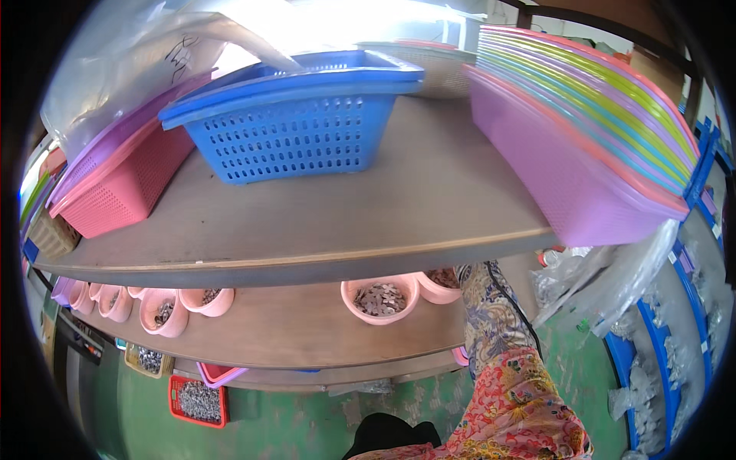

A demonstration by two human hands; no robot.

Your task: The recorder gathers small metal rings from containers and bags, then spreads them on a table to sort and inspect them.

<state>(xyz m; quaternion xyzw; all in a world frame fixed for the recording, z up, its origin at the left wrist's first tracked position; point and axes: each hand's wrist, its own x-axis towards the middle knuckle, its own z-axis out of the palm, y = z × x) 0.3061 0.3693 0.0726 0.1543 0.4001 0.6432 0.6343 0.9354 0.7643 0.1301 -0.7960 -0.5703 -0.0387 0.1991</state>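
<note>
My right arm, in a red floral sleeve (510, 391) with a grey-and-blue patterned cuff (491, 314), reaches forward beneath the upper shelf (322, 222). The shelf's front edge hides my right hand. Nearest to that arm, on the middle shelf (261, 330), stand a pink tub (381, 314) of small flat metal pieces and another pink tub (441, 291) of brownish pieces, partly covered by the cuff. What the hand touches there I cannot see. My left hand is out of the picture.
Blue perforated baskets (291, 138) stand on the upper shelf, with pink baskets (115, 199) to the left and stacked coloured baskets (583, 130) to the right. Clear plastic bags (606, 276) hang at right. A red crate (198, 418) of metal pieces sits on the green floor (284, 429).
</note>
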